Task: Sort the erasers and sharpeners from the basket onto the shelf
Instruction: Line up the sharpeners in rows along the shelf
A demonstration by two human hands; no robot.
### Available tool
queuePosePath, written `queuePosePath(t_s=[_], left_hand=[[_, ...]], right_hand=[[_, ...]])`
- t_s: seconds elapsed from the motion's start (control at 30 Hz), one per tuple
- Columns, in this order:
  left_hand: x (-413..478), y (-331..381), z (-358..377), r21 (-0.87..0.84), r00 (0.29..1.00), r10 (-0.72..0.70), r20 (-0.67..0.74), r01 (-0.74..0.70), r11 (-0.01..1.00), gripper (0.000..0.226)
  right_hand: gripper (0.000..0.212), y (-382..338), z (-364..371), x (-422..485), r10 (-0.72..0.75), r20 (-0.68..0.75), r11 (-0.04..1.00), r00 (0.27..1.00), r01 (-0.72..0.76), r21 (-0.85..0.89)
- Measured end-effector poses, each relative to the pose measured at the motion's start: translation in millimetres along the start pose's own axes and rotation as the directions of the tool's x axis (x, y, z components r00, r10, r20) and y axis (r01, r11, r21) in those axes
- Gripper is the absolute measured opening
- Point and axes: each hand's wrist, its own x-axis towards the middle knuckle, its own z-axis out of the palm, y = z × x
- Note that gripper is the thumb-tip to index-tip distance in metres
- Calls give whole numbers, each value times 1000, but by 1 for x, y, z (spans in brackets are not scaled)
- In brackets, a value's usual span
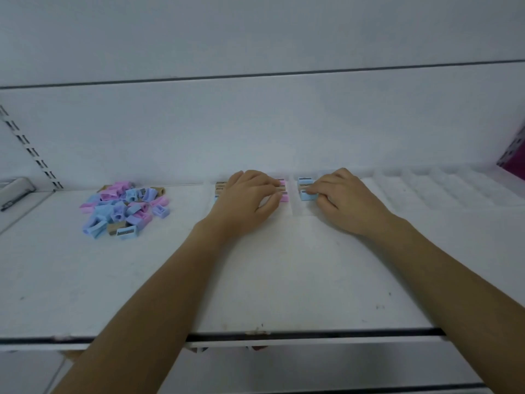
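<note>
A loose heap of small pink, blue, purple and tan sharpeners lies on the white shelf at the back left. My left hand lies over a short row of sharpeners near the back wall, fingers curled onto pink and tan ones. My right hand rests just to the right, fingertips pinching a blue sharpener at the front of a small stack of blue and tan ones. No basket is in view.
A clear ribbed divider tray runs along the back right of the shelf. A magenta box stands at the far right edge. A slotted upright rises at the left. The shelf's front edge crosses below my forearms.
</note>
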Motion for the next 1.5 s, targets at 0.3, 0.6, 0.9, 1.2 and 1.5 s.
queuePosePath(t_s=[0.3, 0.6, 0.9, 1.2, 1.5], left_hand=[[-3, -1, -5, 22, 999, -37, 23, 36, 999, 59], [-21, -54, -63, 75, 976, -176, -127, 186, 980, 60], [-90, -132, -127, 69, 960, -278, -31, 279, 958, 27], [-172, -238, -170, 3, 979, -179, 103, 179, 984, 27], [-162, -260, -134, -81, 966, -142, 216, 162, 983, 42]], right_hand=[[65, -5, -7, -3, 32, -38, 998, 999, -30, 53], [46, -27, -34, 7, -13, -62, 998, 998, 16, 57], [35, -145, -21, 58, -179, 9, 976, 984, 177, 128], [30, -287, 40, 106, -70, 124, 981, 990, 46, 186], [29, -320, 78, 118, 290, 59, 955, 955, -285, -81]])
